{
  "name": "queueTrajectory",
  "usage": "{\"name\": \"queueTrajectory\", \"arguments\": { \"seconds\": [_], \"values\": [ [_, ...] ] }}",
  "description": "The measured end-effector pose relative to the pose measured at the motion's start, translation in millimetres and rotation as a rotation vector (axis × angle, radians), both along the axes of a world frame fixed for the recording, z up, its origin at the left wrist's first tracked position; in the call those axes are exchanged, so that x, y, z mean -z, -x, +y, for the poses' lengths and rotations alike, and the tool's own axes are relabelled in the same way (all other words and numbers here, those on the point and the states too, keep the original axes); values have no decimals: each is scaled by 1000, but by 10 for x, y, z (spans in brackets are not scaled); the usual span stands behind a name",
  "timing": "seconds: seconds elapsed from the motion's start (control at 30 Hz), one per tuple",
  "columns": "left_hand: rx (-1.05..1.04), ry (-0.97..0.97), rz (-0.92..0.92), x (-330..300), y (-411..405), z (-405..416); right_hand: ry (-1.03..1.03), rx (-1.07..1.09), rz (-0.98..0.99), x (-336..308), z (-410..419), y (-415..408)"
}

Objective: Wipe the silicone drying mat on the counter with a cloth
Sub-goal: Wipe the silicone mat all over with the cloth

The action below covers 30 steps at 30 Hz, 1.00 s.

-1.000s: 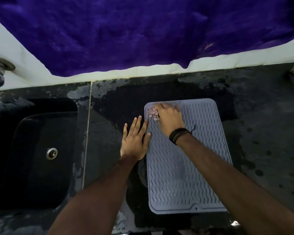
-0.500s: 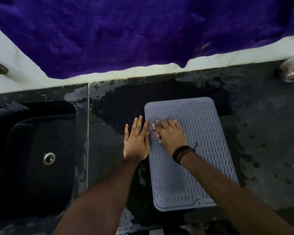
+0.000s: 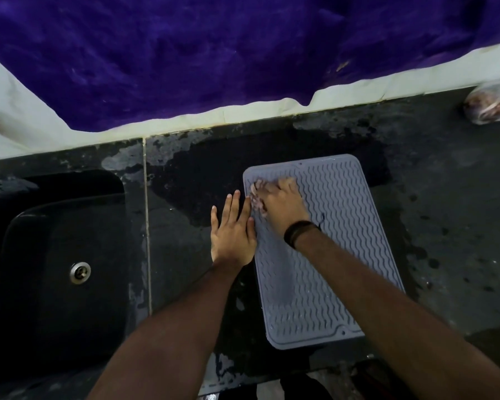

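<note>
A grey silicone drying mat point(image 3: 341, 226) with wavy ridges lies on the dark wet counter point(image 3: 445, 197). My right hand point(image 3: 283, 206), with a black band at the wrist, presses a small pale pinkish cloth point(image 3: 256, 197) onto the mat's far left corner; the hand is motion-blurred and the cloth mostly hidden under it. My left hand point(image 3: 233, 232) lies flat with fingers spread on the counter, its thumb side against the mat's left edge.
A black sink point(image 3: 61, 269) with a metal drain point(image 3: 80, 272) sits to the left. A purple fabric point(image 3: 214, 53) hangs over the white wall behind. A clear plastic bag point(image 3: 491, 106) lies at the far right of the counter.
My right hand slid the cloth down the mat's left side half a second ago and has now pushed it back up toward the far left corner. The left hand has stayed in place.
</note>
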<state>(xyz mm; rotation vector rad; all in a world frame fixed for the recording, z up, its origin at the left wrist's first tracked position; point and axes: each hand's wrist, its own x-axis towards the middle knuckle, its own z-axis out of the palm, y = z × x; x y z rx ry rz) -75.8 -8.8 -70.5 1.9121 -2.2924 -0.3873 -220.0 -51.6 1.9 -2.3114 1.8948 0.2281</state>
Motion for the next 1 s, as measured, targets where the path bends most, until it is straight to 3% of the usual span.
{"name": "queueTrajectory", "arguments": {
  "seconds": [0.2,0.5,0.83,1.0],
  "values": [
    [13,0,6,-23,-11,6,-52,-41,-64,-55,800,84],
    [-5,-4,-5,-2,-6,-4,23,57,-67,-64,167,-92],
    [-13,-10,22,2,-2,1,-53,-17,-9,-60,1364,93],
    [-2,-5,33,-3,-16,9,-21,53,-20,-113,1252,41]
  ]
}}
